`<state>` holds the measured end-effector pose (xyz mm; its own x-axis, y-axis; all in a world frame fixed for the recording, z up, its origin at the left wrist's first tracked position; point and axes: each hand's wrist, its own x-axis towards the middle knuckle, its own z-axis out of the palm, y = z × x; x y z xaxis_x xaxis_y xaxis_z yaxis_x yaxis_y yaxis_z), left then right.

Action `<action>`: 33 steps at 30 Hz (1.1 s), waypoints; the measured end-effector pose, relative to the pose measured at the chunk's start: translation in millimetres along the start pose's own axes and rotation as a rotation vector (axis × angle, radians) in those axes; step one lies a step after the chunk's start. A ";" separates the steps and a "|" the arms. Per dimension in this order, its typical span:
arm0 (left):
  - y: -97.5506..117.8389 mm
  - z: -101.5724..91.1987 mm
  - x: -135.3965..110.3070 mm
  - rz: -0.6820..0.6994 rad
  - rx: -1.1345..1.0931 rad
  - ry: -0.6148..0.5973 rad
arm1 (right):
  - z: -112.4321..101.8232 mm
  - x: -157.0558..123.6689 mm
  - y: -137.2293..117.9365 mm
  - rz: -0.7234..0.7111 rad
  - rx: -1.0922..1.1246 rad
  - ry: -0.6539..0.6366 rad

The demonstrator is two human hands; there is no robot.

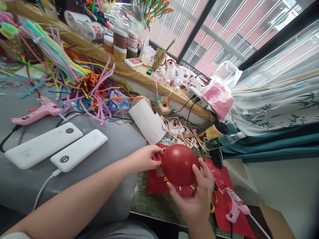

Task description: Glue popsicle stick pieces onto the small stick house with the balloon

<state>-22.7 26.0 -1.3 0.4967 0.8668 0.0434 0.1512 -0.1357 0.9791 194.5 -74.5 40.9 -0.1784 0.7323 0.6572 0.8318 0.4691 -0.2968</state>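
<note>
A red round balloon-like ball [179,164] sits between both my hands above a red sheet [224,186] on the table. My right hand [196,196] cups the ball from below and the right, fingers wrapped on it. My left hand [146,158] reaches in from the left, its fingertips pinched at the ball's left edge on a small red piece. Beneath the ball, small brown and yellow bits show, partly hidden.
Two white power banks [57,146] lie on the grey table, a pink glue gun [37,113] beyond them. Several coloured pipe cleaners [74,76] pile at the back. Another pink glue gun [235,207] lies right of my hand. A white card [147,121], wooden sticks and bottles [219,137] lie ahead.
</note>
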 end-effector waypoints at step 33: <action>-15.5 -2.3 15.8 0.158 -0.307 0.280 | 14.1 -59.8 81.6 0.415 0.317 0.377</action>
<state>-19.1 42.8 -15.3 0.2361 0.9493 0.2075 -0.1900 -0.1643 0.9679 265.7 -73.0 -32.4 0.3701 0.6872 0.6251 0.5861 0.3494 -0.7310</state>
